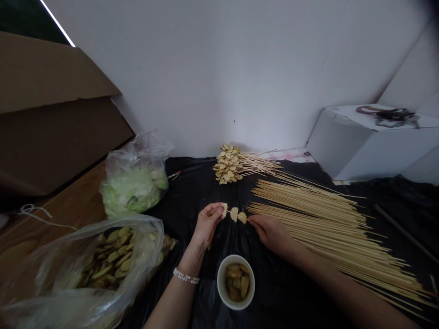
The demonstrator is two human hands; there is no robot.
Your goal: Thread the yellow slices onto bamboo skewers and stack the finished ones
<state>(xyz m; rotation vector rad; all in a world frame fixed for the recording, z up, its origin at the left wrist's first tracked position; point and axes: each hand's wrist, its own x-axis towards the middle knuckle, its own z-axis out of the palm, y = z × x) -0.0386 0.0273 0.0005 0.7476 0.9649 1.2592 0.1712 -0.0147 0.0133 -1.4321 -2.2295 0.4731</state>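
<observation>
Between my hands a thin wooden skewer carries two pale potato slices [238,214], spaced along it. My left hand [210,218] pinches another potato slice [224,209] at the skewer's left end; whether the tip has gone through it, I cannot tell. On the other side, my right hand [269,230] is closed around the skewer, just right of the slices. Below the hands stands a white cup [221,292] with more slices inside. A pile of filled skewers [227,164] lies beyond, with the slices toward the left.
Many bare skewers [322,228] are spread to the right on black plastic sheeting [192,183]. An open plastic bag [151,224] of slices lies at left, and a tied bag of pale green vegetable [133,187] behind it. Cardboard [51,137] and a white box [356,146] flank the space.
</observation>
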